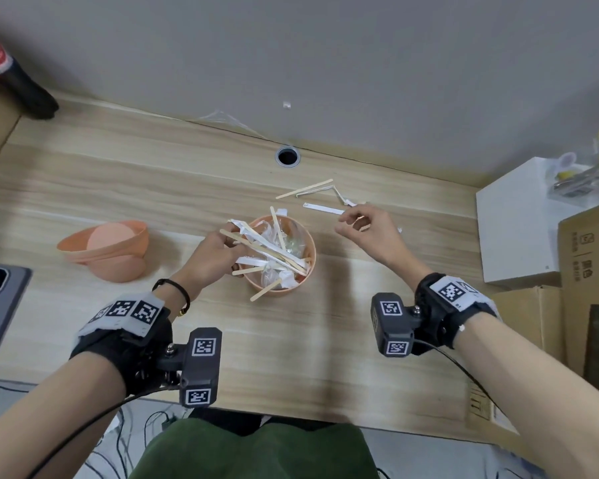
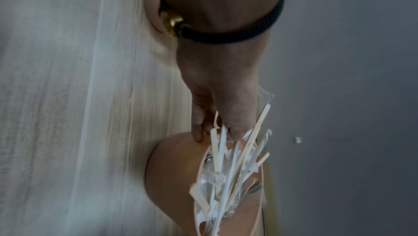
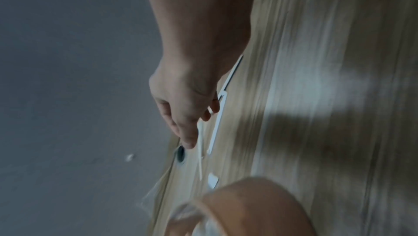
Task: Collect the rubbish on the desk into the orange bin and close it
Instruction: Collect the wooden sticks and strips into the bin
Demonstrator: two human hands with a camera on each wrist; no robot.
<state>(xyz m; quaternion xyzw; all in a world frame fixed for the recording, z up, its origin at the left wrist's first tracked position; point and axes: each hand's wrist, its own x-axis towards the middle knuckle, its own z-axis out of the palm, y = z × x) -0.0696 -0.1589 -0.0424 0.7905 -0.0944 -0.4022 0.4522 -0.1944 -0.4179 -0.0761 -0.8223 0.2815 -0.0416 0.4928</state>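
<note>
bin: the orange bin [image 1: 280,254] sits open on the counter [image 1: 118,174], stuffed with sticks and wrappers [image 1: 274,250] poking out over the rim, so most of the pickup looks done to me

left hand: the left hand [image 1: 212,254] is right at the near-left rim of the bin, fingers curled round a bunch of those sticks and wrappers, looks like it's pushing them in

right hand: the right hand [image 1: 367,227] hangs just off the far-right side of the bin, fingers loosely bent above the leftover scraps; can't tell if it has actually pinched anything yet

still out: a wooden stick [image 1: 305,189] and a white paper strip [image 1: 323,209] lie just past the right hand's fingertips, plus a bent bit of wrapper next to them

lid: the orange lid [image 1: 106,250] is lying well off to the left of the left hand, so closing hasn't happened

head view only: the lid and both hands together

left wrist view: thumb pressed against the bin's outer wall [image 2: 172,172], which the head view hides

right wrist view: blurry, but shows the fingers above the strip [image 3: 214,129]
</note>
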